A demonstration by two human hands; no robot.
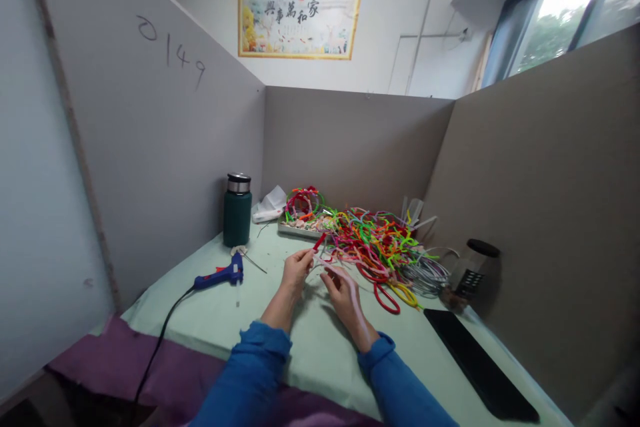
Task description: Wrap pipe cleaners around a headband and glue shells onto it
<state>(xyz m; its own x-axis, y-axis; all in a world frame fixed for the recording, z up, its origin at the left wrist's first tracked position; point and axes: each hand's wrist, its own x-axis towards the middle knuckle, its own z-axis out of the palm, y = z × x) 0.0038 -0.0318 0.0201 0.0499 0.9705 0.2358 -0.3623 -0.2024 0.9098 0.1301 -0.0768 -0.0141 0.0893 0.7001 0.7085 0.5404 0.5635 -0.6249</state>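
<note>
My left hand (299, 267) is closed, with a short red piece (320, 241) sticking up from its fingertips. Close beside it on the right, my right hand (341, 290) has its fingers bent together around a pale pink fuzzy strip (353, 290). That strip runs from between the hands back over my right wrist. Thin strands hang between the two hands. Beyond them lies a large tangled pile of coloured fuzzy strips (380, 237), red, green, orange and yellow.
A blue glue gun (220, 276) with a black cord and a dark green bottle (237, 213) stand left. Behind my hands is a tray (303, 232) with coloured rings. Right are a grey wire coil (427, 275), a clear jar (471, 273) and a black flat board (477, 363). Partitions surround the table.
</note>
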